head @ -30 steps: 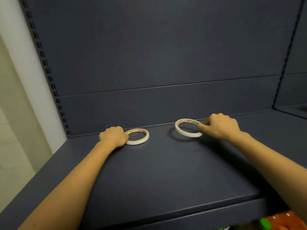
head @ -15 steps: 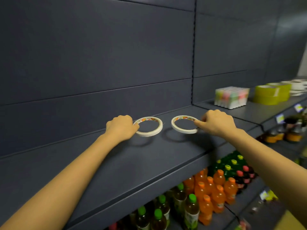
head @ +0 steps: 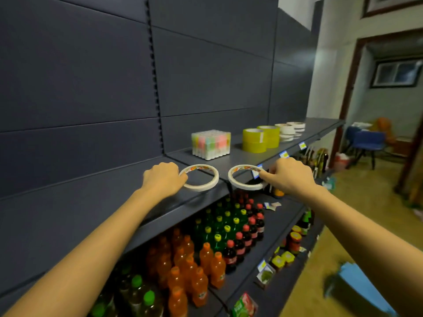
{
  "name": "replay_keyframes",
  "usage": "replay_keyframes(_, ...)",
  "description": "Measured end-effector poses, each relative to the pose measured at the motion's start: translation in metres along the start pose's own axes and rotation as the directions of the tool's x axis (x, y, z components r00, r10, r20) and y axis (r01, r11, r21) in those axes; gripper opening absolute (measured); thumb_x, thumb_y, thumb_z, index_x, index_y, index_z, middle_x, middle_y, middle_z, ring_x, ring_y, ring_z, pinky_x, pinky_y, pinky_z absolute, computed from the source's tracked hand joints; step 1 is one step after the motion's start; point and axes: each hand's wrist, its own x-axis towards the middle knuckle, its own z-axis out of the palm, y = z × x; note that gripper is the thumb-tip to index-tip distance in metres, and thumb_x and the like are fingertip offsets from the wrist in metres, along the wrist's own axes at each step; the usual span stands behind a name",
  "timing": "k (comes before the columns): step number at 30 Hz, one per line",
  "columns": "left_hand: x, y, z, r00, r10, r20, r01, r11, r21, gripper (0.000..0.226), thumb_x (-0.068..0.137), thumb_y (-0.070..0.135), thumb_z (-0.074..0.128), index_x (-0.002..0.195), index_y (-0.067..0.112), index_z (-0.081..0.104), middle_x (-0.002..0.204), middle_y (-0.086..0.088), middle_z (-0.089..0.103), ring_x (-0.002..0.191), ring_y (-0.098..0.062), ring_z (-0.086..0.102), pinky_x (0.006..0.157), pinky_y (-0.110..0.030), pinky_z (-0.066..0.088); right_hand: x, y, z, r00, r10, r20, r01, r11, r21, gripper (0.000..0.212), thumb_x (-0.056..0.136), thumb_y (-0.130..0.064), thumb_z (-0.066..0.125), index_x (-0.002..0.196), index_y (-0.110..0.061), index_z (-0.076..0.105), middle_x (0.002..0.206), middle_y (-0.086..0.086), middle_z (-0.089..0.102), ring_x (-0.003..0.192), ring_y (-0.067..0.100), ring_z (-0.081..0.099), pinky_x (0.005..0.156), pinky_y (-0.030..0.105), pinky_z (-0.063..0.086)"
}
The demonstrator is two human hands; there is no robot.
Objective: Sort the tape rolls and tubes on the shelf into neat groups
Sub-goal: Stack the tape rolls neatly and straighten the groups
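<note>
My left hand pinches a thin white tape roll by its left rim, held level just above the dark shelf. My right hand pinches a second thin white tape roll by its right rim, out past the shelf's front edge. The two rolls hang side by side, a small gap between them. Farther right on the shelf stand a clear pack of coloured tubes, two stacks of yellow tape rolls and stacks of white tape rolls.
Below the shelf stand rows of orange, green and dark drink bottles, with jars on a lower shelf to the right. Blue chairs and a doorway lie at the far right. A blue object lies on the floor.
Both hands lifted their tape rolls off the shelf and carried them rightward. The view swung right, bringing the tubes, yellow rolls and white stacks into sight.
</note>
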Motion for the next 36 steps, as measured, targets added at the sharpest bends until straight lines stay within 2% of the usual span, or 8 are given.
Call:
replay_keyframes(3,0.015,0.042,0.011,1.0,0.015,0.005,-0.015,1.0,-0.02,0.042,0.092,0.033,0.044,0.054,0.017,0.038,0.055,0.0,0.041,0.051,-0.016,0.037,0.049,-0.025,0.025,0.007,0.045,-0.003,0.998,0.046,0.033,-0.046,0.999,-0.004,0.048,0.085,-0.056,0.052,0.065,-0.015,0.069,0.053,0.0,0.05,0.058,0.022,0.053,0.046,0.023,0.03)
replay_keyframes(10,0.061,0.123,0.034,0.996,0.085,0.014,-0.085,0.996,-0.026,0.044,0.091,0.031,0.045,0.051,0.017,0.036,0.054,-0.001,0.038,0.051,-0.017,0.035,0.051,-0.026,0.025,0.039,0.135,0.0,0.989,0.144,0.044,-0.144,0.99,-0.002,0.047,0.085,-0.055,0.053,0.071,-0.015,0.073,0.056,0.0,0.057,0.059,0.02,0.056,0.052,0.026,0.038)
replay_keyframes(13,0.087,0.156,0.044,0.995,0.1,0.015,-0.099,0.994,-0.043,0.043,0.092,0.033,0.045,0.052,0.017,0.038,0.058,-0.003,0.043,0.061,-0.023,0.044,0.054,-0.028,0.027,0.06,0.168,0.006,0.984,0.172,0.042,-0.171,0.985,-0.014,0.047,0.085,-0.055,0.052,0.075,-0.014,0.074,0.07,0.006,0.068,0.067,0.023,0.062,0.058,0.029,0.045)
replay_keyframes(17,0.132,0.196,0.066,0.986,0.169,-0.017,-0.169,0.984,-0.055,0.045,0.093,0.034,0.045,0.053,0.015,0.036,0.079,-0.02,0.062,0.081,-0.036,0.058,0.06,-0.03,0.034,0.097,0.211,0.022,0.984,0.178,0.015,-0.177,0.983,-0.043,0.048,0.084,-0.054,0.053,0.072,-0.012,0.072,0.065,0.004,0.062,0.067,0.024,0.061,0.056,0.028,0.043)
replay_keyframes(24,0.229,0.267,0.094,0.98,0.175,-0.097,-0.174,0.985,0.013,0.038,0.093,0.038,0.042,0.089,0.008,0.064,0.106,-0.018,0.064,0.101,-0.037,0.058,0.071,-0.034,0.036,0.193,0.282,0.052,0.986,0.169,-0.006,-0.169,0.985,-0.035,0.054,0.084,-0.057,0.053,0.069,-0.008,0.072,0.061,0.004,0.06,0.061,0.023,0.06,0.054,0.028,0.044)
replay_keyframes(26,0.256,0.288,0.1,0.974,0.194,-0.12,-0.192,0.981,0.034,0.035,0.092,0.037,0.042,0.091,0.01,0.064,0.106,-0.016,0.064,0.098,-0.036,0.058,0.069,-0.033,0.034,0.224,0.303,0.056,0.986,0.163,-0.031,-0.164,0.985,-0.051,0.058,0.083,-0.06,0.051,0.066,-0.008,0.07,0.058,0.003,0.058,0.058,0.022,0.058,0.052,0.026,0.041)
replay_keyframes(29,0.292,0.318,0.105,0.973,0.191,-0.131,-0.189,0.981,0.033,0.032,0.092,0.037,0.041,0.077,0.012,0.055,0.092,-0.013,0.063,0.081,-0.031,0.053,0.067,-0.032,0.036,0.265,0.333,0.063,0.986,0.164,-0.039,-0.165,0.985,-0.047,0.058,0.082,-0.062,0.049,0.064,-0.012,0.069,0.057,0.002,0.058,0.062,0.023,0.061,0.053,0.028,0.043)
replay_keyframes(36,0.361,0.38,0.122,0.985,0.127,-0.115,-0.124,0.992,0.037,0.032,0.093,0.038,0.042,0.078,0.013,0.055,0.087,-0.009,0.057,0.09,-0.033,0.057,0.071,-0.033,0.037,0.337,0.391,0.089,0.992,0.12,-0.043,-0.12,0.993,-0.009,0.057,0.085,-0.061,0.048,0.067,-0.012,0.071,0.062,0.004,0.062,0.063,0.023,0.061,0.048,0.022,0.036)
